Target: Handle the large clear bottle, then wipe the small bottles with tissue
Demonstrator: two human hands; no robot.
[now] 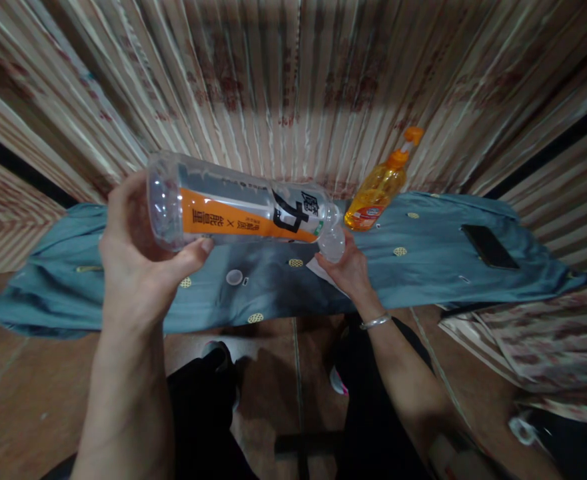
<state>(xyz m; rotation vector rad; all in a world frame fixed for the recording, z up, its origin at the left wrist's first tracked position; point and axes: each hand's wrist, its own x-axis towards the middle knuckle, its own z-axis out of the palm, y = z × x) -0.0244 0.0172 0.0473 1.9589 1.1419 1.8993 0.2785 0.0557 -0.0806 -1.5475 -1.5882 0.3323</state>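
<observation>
A large clear plastic bottle (243, 207) with an orange and black label lies on its side in the air above the cloth. My left hand (140, 247) is wrapped round its base end. At the neck end is my right hand (348, 263), closed on a small clear plastic piece (332, 241) that touches the bottle's mouth. Under my right hand a white paper or cloth (323, 270) shows in part. Just beyond that hand, an orange pump bottle (378, 190) of yellow-orange liquid stands on the cloth.
A teal patterned cloth (273, 293) covers the narrow table. On its right side lies a black phone (489, 246). A pleated, patterned curtain (283, 87) hangs behind. Dark bars run at both sides, and my legs and a tiled floor (268, 380) show below.
</observation>
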